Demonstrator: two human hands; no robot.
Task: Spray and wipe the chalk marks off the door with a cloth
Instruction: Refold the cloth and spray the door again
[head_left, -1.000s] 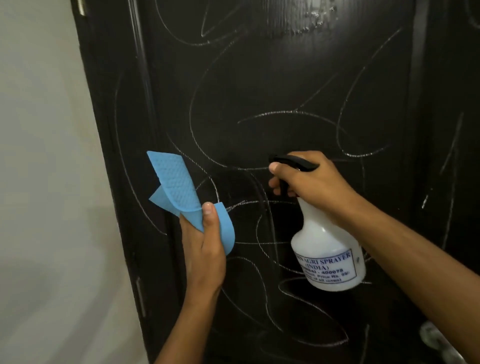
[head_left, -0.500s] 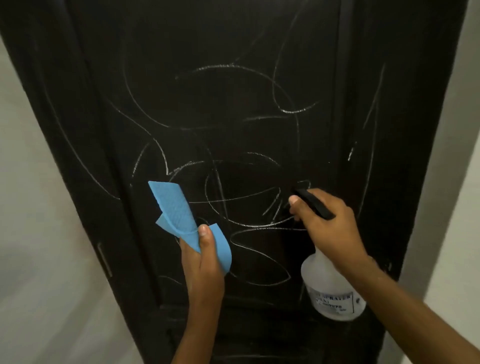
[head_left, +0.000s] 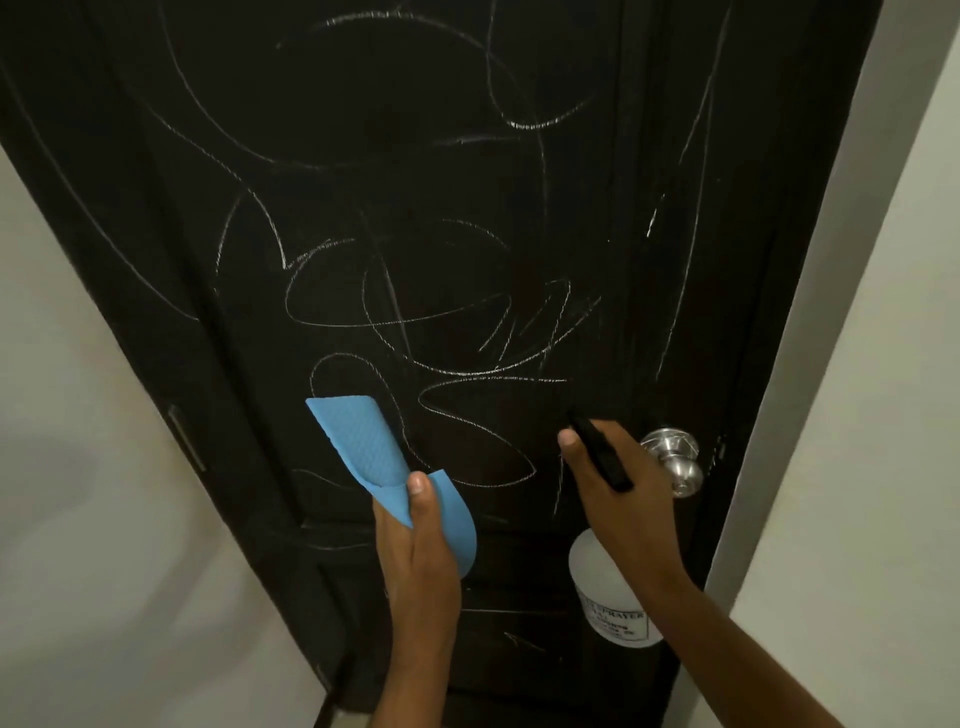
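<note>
Chalk marks (head_left: 457, 332), thin white loops and scribbles, cover the dark door (head_left: 363, 130) from its top edge down to below the level of the hands, with a few long strokes running down the strip nearest the right-hand frame. A short mark also shows low down on the door, between the two forearms.

In front of the lower half of the door, the left hand (head_left: 421, 566) is raised with its thumb pinching a blue cloth (head_left: 363, 441) against the fingers. The cloth is folded; one flap stands up and leans left above the thumb, another curves down to the right of the hand. Whether the cloth touches the door cannot be told.

To the right, the right hand (head_left: 623, 509) is curled round the neck of a white spray bottle (head_left: 608, 603), with the black trigger head (head_left: 600, 452) sticking out above the knuckles and pointing at the door. The bottle body hangs below the hand and carries a printed label too blurred to read.

Just right of that hand, a round silver doorknob (head_left: 675, 460) sits near the door's edge. Pale wall (head_left: 857, 415) flanks the door on both sides, and a small metal hinge (head_left: 186, 439) shows on the left edge
</note>
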